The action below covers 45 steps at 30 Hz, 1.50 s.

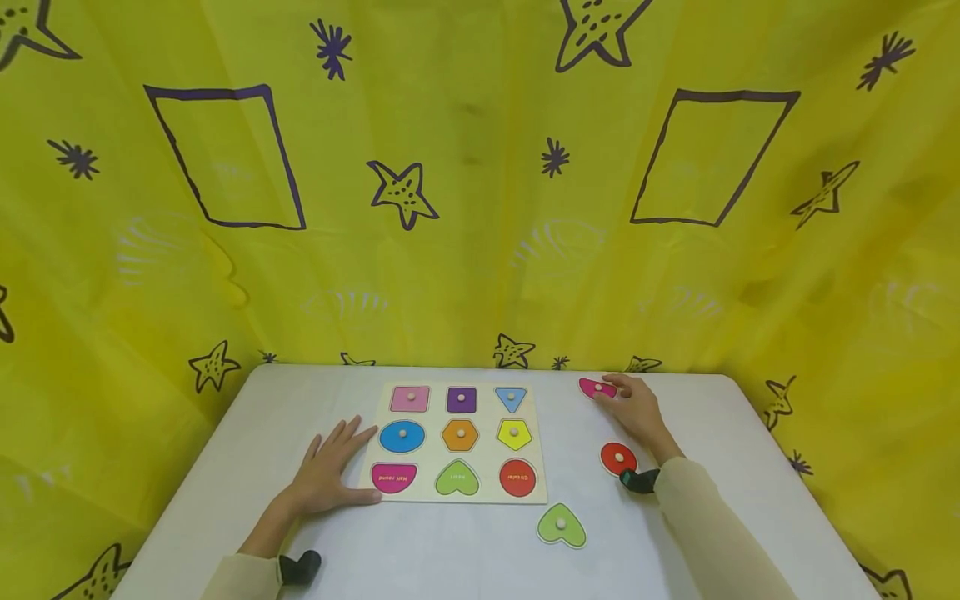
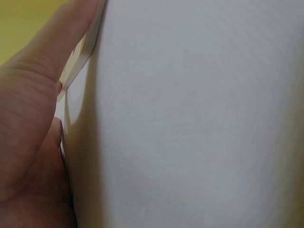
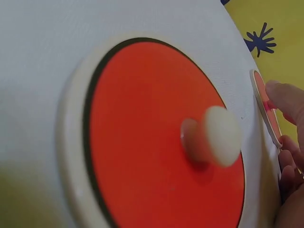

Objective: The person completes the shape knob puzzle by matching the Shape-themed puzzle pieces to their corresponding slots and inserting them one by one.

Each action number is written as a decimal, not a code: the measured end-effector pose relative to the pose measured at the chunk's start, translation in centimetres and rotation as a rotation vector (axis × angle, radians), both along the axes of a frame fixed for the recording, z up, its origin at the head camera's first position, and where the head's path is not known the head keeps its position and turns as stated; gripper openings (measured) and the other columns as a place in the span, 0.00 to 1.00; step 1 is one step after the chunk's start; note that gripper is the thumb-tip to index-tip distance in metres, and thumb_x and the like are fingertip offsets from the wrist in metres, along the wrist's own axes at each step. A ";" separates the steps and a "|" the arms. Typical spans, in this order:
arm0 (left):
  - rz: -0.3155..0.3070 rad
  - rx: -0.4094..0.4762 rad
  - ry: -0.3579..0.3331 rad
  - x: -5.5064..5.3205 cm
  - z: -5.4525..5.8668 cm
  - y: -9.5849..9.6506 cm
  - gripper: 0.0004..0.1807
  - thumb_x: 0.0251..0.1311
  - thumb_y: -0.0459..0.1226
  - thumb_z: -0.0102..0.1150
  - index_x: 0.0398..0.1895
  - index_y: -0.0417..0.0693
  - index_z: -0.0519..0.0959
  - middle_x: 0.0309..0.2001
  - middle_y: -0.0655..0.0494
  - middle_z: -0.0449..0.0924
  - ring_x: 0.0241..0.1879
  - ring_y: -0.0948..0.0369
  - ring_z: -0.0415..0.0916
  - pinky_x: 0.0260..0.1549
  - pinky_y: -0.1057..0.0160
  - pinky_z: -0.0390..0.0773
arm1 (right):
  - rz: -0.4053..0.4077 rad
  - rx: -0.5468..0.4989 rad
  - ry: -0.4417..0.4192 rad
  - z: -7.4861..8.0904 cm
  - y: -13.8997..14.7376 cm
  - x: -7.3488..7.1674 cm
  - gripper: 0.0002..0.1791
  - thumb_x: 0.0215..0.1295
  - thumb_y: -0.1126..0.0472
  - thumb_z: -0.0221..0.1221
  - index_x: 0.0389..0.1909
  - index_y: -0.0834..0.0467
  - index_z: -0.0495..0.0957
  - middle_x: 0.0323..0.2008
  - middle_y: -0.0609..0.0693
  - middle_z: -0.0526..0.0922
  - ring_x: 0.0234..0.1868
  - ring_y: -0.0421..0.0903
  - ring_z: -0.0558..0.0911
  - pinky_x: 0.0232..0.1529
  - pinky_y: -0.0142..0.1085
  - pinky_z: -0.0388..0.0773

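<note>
My left hand (image 1: 324, 477) rests with spread fingers at the left edge of a wooden shape puzzle board (image 1: 480, 408), its thumb by the near left corner. In the left wrist view the thumb (image 2: 52, 42) lies along the board's edge. At the far right of the table, my right hand (image 1: 636, 412) pinches a pink half-round puzzle piece (image 1: 589, 388) between thumb and fingers; its knob shows between them. A red circular puzzle piece (image 1: 611, 452) lies below that hand and fills much of the right wrist view, white knob (image 3: 222, 137) up.
A green heart puzzle piece (image 1: 561, 527) lies off the board's near right corner. Knobbed pieces sit in the board's far and middle rows; the near row shows printed half-round, heart (image 1: 457, 478) and circle recesses. A yellow patterned curtain (image 1: 465, 275) stands behind the white table (image 1: 420, 550).
</note>
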State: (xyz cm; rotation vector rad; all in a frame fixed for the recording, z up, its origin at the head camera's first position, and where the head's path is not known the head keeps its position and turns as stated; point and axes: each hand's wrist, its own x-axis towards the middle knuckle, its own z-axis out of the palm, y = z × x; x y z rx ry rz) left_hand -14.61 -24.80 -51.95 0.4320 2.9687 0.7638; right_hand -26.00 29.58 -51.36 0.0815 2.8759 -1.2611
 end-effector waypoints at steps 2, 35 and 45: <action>0.000 0.000 -0.003 0.1 0.0 0.1 0.59 0.43 0.66 0.74 0.78 0.53 0.64 0.80 0.38 0.52 0.79 0.35 0.42 0.71 0.26 0.35 | -0.002 0.010 0.010 -0.1 0.0 -0.1 0.29 0.71 0.50 0.65 0.68 0.58 0.74 0.67 0.66 0.71 0.66 0.67 0.71 0.65 0.62 0.71; -0.008 0.013 0.013 -0.1 -0.3 0.0 0.61 0.41 0.67 0.74 0.78 0.51 0.64 0.80 0.36 0.52 0.78 0.34 0.41 0.71 0.26 0.34 | -0.018 0.080 0.153 -0.2 -0.8 -0.9 0.15 0.71 0.58 0.64 0.52 0.63 0.86 0.56 0.66 0.78 0.54 0.62 0.74 0.59 0.57 0.73; 0.002 0.003 -0.022 0.2 0.5 0.2 0.59 0.43 0.64 0.75 0.79 0.51 0.64 0.80 0.37 0.52 0.79 0.34 0.41 0.71 0.26 0.34 | 0.017 0.104 0.181 0.3 -1.0 -0.7 0.14 0.71 0.61 0.64 0.52 0.64 0.86 0.54 0.67 0.78 0.55 0.64 0.76 0.59 0.59 0.75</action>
